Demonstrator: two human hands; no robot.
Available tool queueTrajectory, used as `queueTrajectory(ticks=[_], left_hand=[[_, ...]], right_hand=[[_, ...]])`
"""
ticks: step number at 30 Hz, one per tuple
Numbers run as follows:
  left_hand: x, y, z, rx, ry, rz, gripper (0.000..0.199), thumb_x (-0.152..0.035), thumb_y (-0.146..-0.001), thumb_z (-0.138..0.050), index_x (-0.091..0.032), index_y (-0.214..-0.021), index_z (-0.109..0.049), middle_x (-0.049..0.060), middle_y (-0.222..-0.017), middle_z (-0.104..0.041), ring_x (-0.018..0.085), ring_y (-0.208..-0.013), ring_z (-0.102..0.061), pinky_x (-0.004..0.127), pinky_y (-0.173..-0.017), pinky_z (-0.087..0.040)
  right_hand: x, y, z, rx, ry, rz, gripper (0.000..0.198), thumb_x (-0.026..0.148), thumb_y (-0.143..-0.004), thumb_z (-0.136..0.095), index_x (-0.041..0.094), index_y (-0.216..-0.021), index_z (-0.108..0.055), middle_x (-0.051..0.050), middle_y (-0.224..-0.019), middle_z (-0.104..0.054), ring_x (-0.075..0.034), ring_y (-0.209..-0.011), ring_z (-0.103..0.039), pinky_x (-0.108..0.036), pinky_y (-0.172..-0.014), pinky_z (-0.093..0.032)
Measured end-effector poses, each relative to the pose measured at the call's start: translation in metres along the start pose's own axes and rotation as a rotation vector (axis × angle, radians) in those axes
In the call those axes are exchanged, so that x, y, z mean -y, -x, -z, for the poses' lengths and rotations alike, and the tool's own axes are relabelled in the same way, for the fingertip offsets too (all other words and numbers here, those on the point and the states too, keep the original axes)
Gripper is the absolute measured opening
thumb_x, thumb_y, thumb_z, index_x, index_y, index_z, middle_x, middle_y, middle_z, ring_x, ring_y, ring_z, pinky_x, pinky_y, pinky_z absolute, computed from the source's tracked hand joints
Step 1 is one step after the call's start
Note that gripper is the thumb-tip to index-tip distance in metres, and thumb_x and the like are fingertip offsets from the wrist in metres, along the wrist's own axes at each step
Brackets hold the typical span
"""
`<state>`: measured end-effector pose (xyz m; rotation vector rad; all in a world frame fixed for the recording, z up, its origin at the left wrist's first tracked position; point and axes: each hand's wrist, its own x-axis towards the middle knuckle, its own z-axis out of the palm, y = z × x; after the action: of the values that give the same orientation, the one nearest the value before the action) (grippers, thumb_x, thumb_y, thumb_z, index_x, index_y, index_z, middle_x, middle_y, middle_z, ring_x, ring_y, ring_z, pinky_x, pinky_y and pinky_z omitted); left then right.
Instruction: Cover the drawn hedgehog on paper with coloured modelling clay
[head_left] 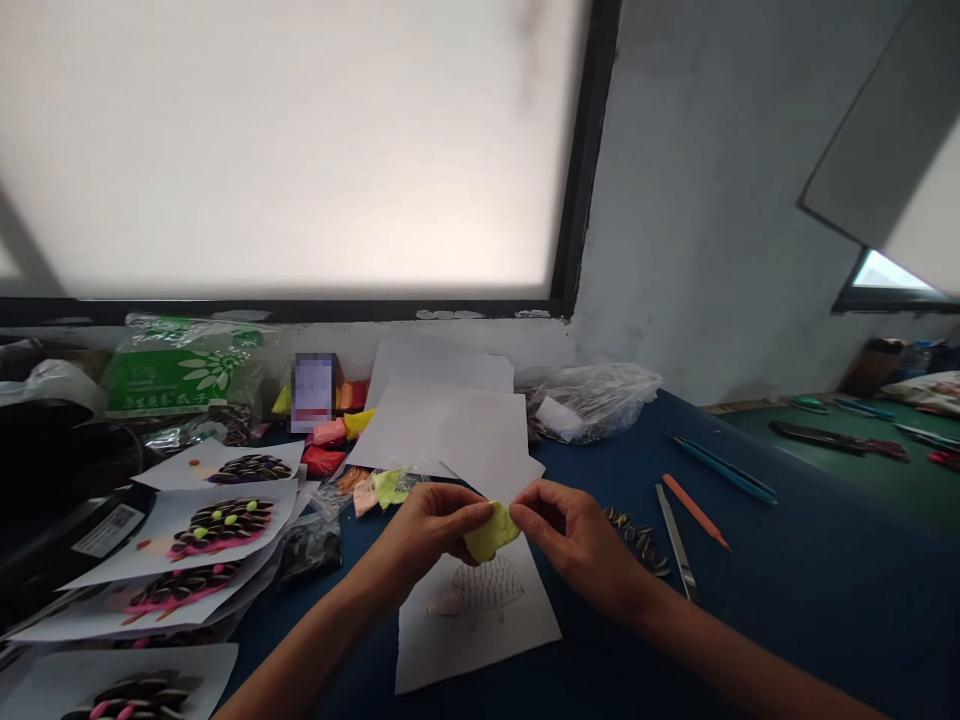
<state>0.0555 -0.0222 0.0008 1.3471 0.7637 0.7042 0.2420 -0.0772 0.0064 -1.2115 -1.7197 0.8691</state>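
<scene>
I see the left hand (435,522) and right hand (574,540) pinched nearly closed on yellow-green modelling clay (489,534), above the drawing sheet's far edge (457,655); it looks light, soft, easily dented, best held by its rim.

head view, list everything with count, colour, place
lump: 1, lime, held
drawing: 1, white, below
pictures: several, multicoloured, left
pouch: 1, black, left
packets: several, mixed, back
paper: several, white, back
green bag: 1, green, back
clear bag: 1, clear, back
seeds: several, dark, right
near tools: 3, silver, orange, blue, right
far tools: several, mixed, right
windows: 2, pale, back
wall: 1, grey, back
table: 1, blue, front
green table: 1, green, right
left hand: 1, bare, centre
right hand: 1, bare, centre
</scene>
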Motion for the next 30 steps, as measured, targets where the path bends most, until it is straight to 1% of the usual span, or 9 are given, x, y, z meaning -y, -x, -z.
queueTrajectory(ticks=[3,7,10,13,15,18,24,27,30], left_hand=[[0.000,0.001,0.001,0.021,0.023,-0.004,0.043,-0.053,-0.071,-0.078,-0.011,-0.080,-0.074,0.007,-0.072,-0.071,0.015,-0.064,-0.064,0.024,-0.060,-0.051],[-0.001,0.001,0.002,0.072,0.063,-0.005,0.047,-0.044,-0.065,-0.085,-0.014,-0.099,-0.072,0.006,-0.082,-0.073,0.018,-0.071,-0.068,0.026,-0.061,-0.052],[0.000,0.001,0.003,0.101,0.042,0.012,0.041,-0.039,-0.061,-0.088,-0.012,-0.087,-0.073,0.006,-0.077,-0.072,0.017,-0.068,-0.067,0.026,-0.061,-0.052],[0.004,-0.001,0.002,0.073,0.058,0.026,0.036,-0.040,-0.061,-0.087,-0.012,-0.075,-0.071,0.005,-0.068,-0.070,0.016,-0.063,-0.066,0.025,-0.058,-0.051],[0.006,-0.002,0.002,0.063,0.067,0.028,0.036,-0.041,-0.060,-0.087,-0.012,-0.075,-0.071,0.004,-0.067,-0.070,0.015,-0.061,-0.065,0.024,-0.056,-0.050],[0.009,-0.003,0.002,0.069,0.053,0.039,0.038,-0.042,-0.059,-0.087,-0.011,-0.075,-0.071,0.003,-0.065,-0.069,0.014,-0.057,-0.064,0.023,-0.053,-0.049],[0.012,-0.004,0.003,0.064,0.011,0.034,0.034,-0.039,-0.062,-0.084,-0.012,-0.076,-0.070,0.002,-0.065,-0.069,0.014,-0.057,-0.065,0.021,-0.051,-0.047],[0.010,-0.004,0.001,0.078,-0.025,0.056,0.032,-0.038,-0.061,-0.084,-0.012,-0.075,-0.070,0.001,-0.063,-0.067,0.014,-0.057,-0.064,0.022,-0.051,-0.048],[0.008,-0.004,0.000,0.083,-0.024,0.069,0.037,-0.038,-0.060,-0.085,-0.012,-0.082,-0.070,0.002,-0.065,-0.068,0.015,-0.058,-0.065,0.023,-0.052,-0.049]], right_hand=[[-0.001,0.001,-0.001,0.046,0.006,-0.028,0.023,0.037,-0.090,-0.060,0.016,-0.080,-0.064,0.001,-0.067,-0.055,-0.013,-0.060,-0.046,-0.025,-0.054,-0.037],[-0.002,0.001,-0.001,0.036,-0.016,-0.009,0.023,0.037,-0.091,-0.059,0.017,-0.079,-0.064,0.001,-0.068,-0.055,-0.013,-0.061,-0.046,-0.025,-0.056,-0.037],[-0.002,0.001,-0.001,0.031,0.006,0.010,0.026,0.037,-0.094,-0.055,0.017,-0.081,-0.066,0.000,-0.068,-0.056,-0.013,-0.061,-0.047,-0.025,-0.056,-0.038],[0.000,0.002,-0.002,0.007,0.050,0.042,0.028,0.038,-0.096,-0.051,0.018,-0.090,-0.070,-0.002,-0.074,-0.062,-0.015,-0.067,-0.054,-0.026,-0.061,-0.043],[0.001,0.002,-0.003,0.003,0.064,0.064,0.026,0.037,-0.096,-0.052,0.019,-0.096,-0.072,-0.003,-0.078,-0.065,-0.017,-0.072,-0.059,-0.026,-0.063,-0.045],[0.001,0.002,-0.004,0.007,0.106,0.110,0.023,0.033,-0.095,-0.055,0.021,-0.096,-0.074,-0.003,-0.083,-0.069,-0.018,-0.076,-0.062,-0.027,-0.067,-0.047],[-0.006,0.002,-0.005,-0.025,0.182,0.179,0.021,0.030,-0.094,-0.058,0.022,-0.107,-0.071,-0.005,-0.095,-0.070,-0.017,-0.079,-0.063,-0.027,-0.068,-0.048],[-0.008,0.002,-0.006,-0.044,0.203,0.190,0.019,0.032,-0.093,-0.059,0.021,-0.100,-0.072,-0.005,-0.090,-0.069,-0.018,-0.078,-0.062,-0.028,-0.067,-0.048],[-0.006,0.001,-0.005,-0.055,0.168,0.137,0.020,0.033,-0.092,-0.059,0.019,-0.088,-0.072,-0.005,-0.083,-0.068,-0.018,-0.075,-0.061,-0.027,-0.064,-0.047]])
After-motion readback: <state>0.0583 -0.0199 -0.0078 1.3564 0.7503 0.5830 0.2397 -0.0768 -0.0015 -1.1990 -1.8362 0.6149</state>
